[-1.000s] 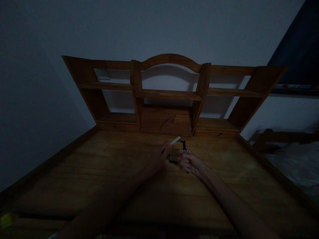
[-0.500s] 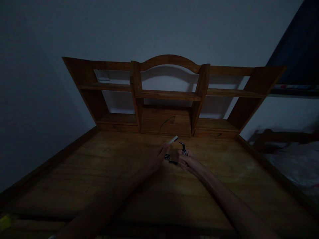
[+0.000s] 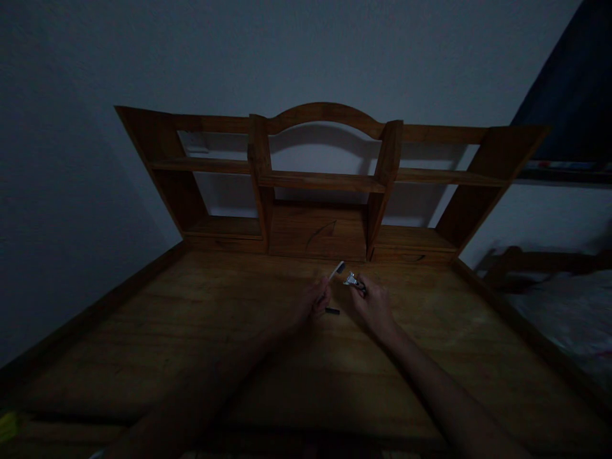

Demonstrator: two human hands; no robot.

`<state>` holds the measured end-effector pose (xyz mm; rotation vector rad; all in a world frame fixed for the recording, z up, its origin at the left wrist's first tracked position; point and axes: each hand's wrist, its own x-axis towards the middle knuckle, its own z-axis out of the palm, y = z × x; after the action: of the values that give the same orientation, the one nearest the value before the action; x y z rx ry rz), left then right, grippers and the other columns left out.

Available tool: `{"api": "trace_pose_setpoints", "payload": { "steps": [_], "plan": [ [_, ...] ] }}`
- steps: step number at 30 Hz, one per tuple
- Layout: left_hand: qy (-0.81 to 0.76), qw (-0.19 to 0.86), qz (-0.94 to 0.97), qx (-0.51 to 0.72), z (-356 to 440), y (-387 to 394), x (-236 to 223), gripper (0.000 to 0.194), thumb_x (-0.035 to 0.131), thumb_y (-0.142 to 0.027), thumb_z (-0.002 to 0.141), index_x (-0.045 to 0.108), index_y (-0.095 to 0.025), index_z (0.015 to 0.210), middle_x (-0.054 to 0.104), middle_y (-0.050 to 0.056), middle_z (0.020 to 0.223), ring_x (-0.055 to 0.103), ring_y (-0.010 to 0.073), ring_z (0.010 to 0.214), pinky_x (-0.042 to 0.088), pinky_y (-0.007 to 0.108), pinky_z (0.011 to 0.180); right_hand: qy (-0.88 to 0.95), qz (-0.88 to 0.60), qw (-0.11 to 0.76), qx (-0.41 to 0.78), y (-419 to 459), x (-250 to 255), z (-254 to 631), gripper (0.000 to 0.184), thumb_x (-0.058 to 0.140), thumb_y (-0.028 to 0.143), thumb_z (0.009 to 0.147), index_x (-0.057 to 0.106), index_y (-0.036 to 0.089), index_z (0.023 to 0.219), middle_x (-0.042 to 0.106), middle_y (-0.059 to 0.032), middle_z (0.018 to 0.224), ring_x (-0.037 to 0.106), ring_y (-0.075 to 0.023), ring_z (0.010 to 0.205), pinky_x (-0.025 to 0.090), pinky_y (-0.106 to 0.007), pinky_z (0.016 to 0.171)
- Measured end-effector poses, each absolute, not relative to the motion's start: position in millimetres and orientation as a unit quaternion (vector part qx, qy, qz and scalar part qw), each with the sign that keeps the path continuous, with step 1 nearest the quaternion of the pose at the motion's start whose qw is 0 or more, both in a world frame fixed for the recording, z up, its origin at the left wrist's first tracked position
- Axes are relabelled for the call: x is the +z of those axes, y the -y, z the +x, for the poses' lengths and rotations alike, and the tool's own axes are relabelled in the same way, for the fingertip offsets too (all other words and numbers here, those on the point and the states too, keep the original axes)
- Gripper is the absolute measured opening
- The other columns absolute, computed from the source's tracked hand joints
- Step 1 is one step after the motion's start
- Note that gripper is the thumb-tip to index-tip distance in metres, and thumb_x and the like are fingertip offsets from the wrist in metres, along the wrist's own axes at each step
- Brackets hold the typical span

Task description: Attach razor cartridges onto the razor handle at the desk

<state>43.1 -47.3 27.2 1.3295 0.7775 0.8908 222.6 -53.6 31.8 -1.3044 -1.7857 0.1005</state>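
Observation:
My left hand [image 3: 319,296] is closed around the pale handle of a toothbrush [image 3: 336,270], its dark bristles pointing up and to the right. Opposite it, my right hand [image 3: 375,303] grips a razor [image 3: 352,280] by its dark handle. The razor's silvery head faces the bristles, with a small gap between the two. Below the hands a small black bar-shaped piece [image 3: 333,311] lies on the wooden desk [image 3: 229,325]. In the dim light its kind is unclear.
A wooden shelf unit [image 3: 321,183] with several compartments stands along the back of the desk. Raised wooden edges [image 3: 507,325] run along the desk's sides. Something yellow [image 3: 7,426] shows at the lower left corner. To the right lies pale, crumpled material [image 3: 568,312].
The razor has turned in my right hand, so its silvery head now shows broadly. My left hand has turned the toothbrush, showing its bristles, and now covers a dark piece on the desk.

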Motion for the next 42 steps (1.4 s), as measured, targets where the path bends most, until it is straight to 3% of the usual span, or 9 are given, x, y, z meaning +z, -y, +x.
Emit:
{"api": "trace_pose_setpoints", "payload": {
  "steps": [5, 22, 37, 42],
  "plan": [
    [-0.295, 0.713, 0.537, 0.340, 49.6, 52.7, 27.0, 0.055, 0.033, -0.065, 0.086, 0.038, -0.019, 0.057, 0.027, -0.008, 0.041, 0.019, 0.0053, 0.032, 0.013, 0.022, 0.034, 0.734, -0.554, 0.391, -0.036, 47.1, 33.9, 238.8, 0.013, 0.045, 0.021, 0.082, 0.058, 0.017, 0.086, 0.065, -0.0054, 0.072, 0.059, -0.0171, 0.062, 0.035, -0.024, 0.057],
    [-0.294, 0.756, 0.489, 0.321, 51.4, 50.1, 21.7, 0.055, 0.037, -0.067, 0.083, 0.037, -0.018, 0.057, 0.027, -0.009, 0.041, 0.018, 0.0035, 0.029, 0.011, 0.019, 0.031, 0.789, -0.534, 0.276, -0.129, 44.5, 39.4, 250.2, 0.017, 0.046, 0.018, 0.083, 0.056, 0.014, 0.096, 0.067, -0.0080, 0.075, 0.060, -0.0175, 0.064, 0.031, -0.025, 0.058],
    [-0.302, 0.744, 0.482, 0.351, 52.3, 52.7, 25.4, 0.054, 0.039, -0.067, 0.083, 0.038, -0.018, 0.058, 0.028, -0.009, 0.039, 0.019, 0.0039, 0.029, 0.013, 0.019, 0.031, 0.751, -0.574, 0.308, -0.105, 45.0, 40.0, 244.6, 0.019, 0.042, 0.021, 0.086, 0.056, 0.015, 0.097, 0.067, -0.0078, 0.073, 0.060, -0.0182, 0.062, 0.032, -0.025, 0.056],
    [-0.301, 0.734, 0.492, 0.360, 52.1, 51.6, 24.3, 0.055, 0.038, -0.066, 0.083, 0.039, -0.018, 0.058, 0.029, -0.009, 0.041, 0.021, 0.0036, 0.030, 0.014, 0.018, 0.032, 0.783, -0.548, 0.275, -0.106, 45.9, 39.5, 241.4, 0.016, 0.045, 0.021, 0.084, 0.058, 0.016, 0.092, 0.067, -0.0072, 0.071, 0.060, -0.0181, 0.061, 0.031, -0.025, 0.055]
  ]
}}
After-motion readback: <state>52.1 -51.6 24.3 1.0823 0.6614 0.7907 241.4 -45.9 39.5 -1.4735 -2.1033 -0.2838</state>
